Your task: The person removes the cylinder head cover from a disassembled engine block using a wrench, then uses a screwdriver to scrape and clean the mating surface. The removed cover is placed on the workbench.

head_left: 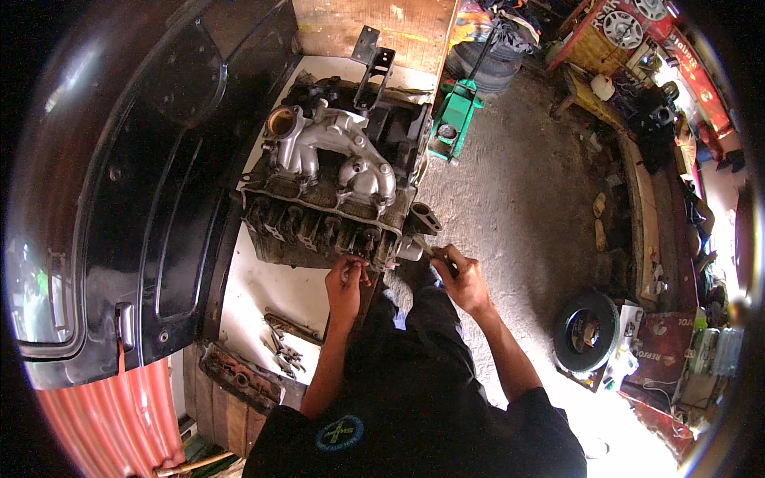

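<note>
A greasy engine cylinder head [295, 227] lies on a white-topped bench, with a silver intake manifold [331, 147] on its upper side. My left hand [347, 277] is at the near edge of the head, fingers curled and pinched together. Whatever they hold, if anything, is too small to make out. To the right, my right hand [460, 277] is closed, thumb against fingers, beside a pale cylindrical part [409, 249] at the head's right corner. What sits in its grip is mostly hidden. Just above that hand, a dark metal bracket-like part [425, 217] juts from the corner.
A dirty oblong cover [239, 376] and several loose metal pieces [283, 350] lie at the bench's near left. A black vehicle door [119, 175] stands left. A green floor jack [456, 119] is on the floor beyond, a tyre [586, 331] to the right.
</note>
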A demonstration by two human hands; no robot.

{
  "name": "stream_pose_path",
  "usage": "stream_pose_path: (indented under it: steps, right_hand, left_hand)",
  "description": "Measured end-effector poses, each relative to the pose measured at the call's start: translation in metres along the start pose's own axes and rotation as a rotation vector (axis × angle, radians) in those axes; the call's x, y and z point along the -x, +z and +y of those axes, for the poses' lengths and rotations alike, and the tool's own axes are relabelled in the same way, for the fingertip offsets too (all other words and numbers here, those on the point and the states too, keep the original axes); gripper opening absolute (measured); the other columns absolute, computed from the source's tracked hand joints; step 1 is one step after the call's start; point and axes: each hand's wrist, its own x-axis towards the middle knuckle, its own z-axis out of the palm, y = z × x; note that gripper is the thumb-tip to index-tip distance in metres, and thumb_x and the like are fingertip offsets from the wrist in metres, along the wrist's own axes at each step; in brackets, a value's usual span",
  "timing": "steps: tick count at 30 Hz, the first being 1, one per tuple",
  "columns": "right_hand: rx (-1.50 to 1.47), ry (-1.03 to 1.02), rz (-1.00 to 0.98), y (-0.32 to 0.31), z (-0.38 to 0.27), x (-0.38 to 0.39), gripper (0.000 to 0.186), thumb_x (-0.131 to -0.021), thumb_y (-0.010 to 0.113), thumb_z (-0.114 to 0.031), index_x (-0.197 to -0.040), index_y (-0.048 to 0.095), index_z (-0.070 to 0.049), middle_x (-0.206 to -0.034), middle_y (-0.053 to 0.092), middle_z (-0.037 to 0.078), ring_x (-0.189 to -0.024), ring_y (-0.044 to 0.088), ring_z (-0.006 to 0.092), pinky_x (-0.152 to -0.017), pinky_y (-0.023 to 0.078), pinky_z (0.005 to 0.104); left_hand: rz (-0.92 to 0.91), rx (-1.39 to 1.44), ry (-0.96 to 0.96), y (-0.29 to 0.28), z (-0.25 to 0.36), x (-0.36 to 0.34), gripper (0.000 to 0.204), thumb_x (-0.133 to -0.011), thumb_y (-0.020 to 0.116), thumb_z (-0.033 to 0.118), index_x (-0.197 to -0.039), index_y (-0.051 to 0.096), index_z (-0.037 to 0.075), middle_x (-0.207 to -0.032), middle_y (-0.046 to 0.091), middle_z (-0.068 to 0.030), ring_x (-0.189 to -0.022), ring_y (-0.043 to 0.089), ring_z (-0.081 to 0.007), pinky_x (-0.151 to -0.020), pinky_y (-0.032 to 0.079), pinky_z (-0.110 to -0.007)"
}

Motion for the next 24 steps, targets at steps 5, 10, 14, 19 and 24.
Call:
stream_pose_path:
  steps: [5, 10, 14, 19, 24]
  right_hand:
    - [-0.013, -0.021, 0.027, 0.010, 0.014, 0.013, 0.015, -0.093, 0.060, -0.008, -0.106, 0.060, -0.001, -0.075, 0.066, 0.018, -0.059, 0.061, 0.0155, -0.056, 0.047, 0.0338]
    - [-0.062, -0.005, 0.010, 0.003, -0.013, -0.001, 0.017, -0.094, 0.061, -0.011, -0.107, 0.060, -0.001, -0.070, 0.064, 0.016, -0.058, 0.059, 0.0136, -0.055, 0.046, 0.0330]
    - [-0.025, 0.051, 0.012, 0.004, -0.015, 0.012, 0.017, -0.093, 0.062, -0.010, -0.107, 0.060, 0.000, -0.073, 0.066, 0.017, -0.062, 0.062, 0.0152, -0.058, 0.048, 0.0327]
    - [-0.033, -0.068, -0.013, 0.018, -0.007, 0.014, 0.017, -0.091, 0.064, -0.008, -0.103, 0.060, 0.002, -0.087, 0.070, 0.020, -0.072, 0.070, 0.0244, -0.064, 0.051, 0.0332]
    - [-0.086, 0.090, -0.005, 0.017, -0.016, 0.022, 0.017, -0.091, 0.066, -0.012, -0.103, 0.061, -0.001, -0.087, 0.070, 0.018, -0.079, 0.069, 0.0301, -0.067, 0.051, 0.0372]
  left_hand:
    - [0.031, 0.016, -0.031, 0.004, 0.004, -0.005, 0.013, -0.097, 0.053, 0.009, -0.098, 0.061, -0.001, -0.085, 0.063, -0.0075, -0.067, 0.055, -0.0127, -0.060, 0.050, -0.030]
    - [0.051, -0.043, -0.021, 0.006, 0.008, -0.003, 0.013, -0.097, 0.053, 0.009, -0.098, 0.061, -0.002, -0.086, 0.064, -0.0085, -0.066, 0.056, -0.0132, -0.060, 0.051, -0.031]
    - [0.061, -0.016, -0.006, 0.006, 0.005, -0.004, 0.013, -0.097, 0.053, 0.008, -0.097, 0.061, -0.002, -0.084, 0.064, -0.0088, -0.065, 0.056, -0.0135, -0.059, 0.051, -0.031]
    - [0.042, -0.012, 0.016, 0.006, 0.005, -0.005, 0.013, -0.096, 0.053, 0.008, -0.094, 0.060, -0.003, -0.082, 0.062, -0.0073, -0.066, 0.056, -0.0116, -0.059, 0.052, -0.030]
    - [0.084, 0.027, 0.002, 0.004, 0.011, -0.001, 0.012, -0.097, 0.052, 0.007, -0.096, 0.059, -0.002, -0.084, 0.062, -0.0067, -0.067, 0.056, -0.0112, -0.059, 0.052, -0.029]
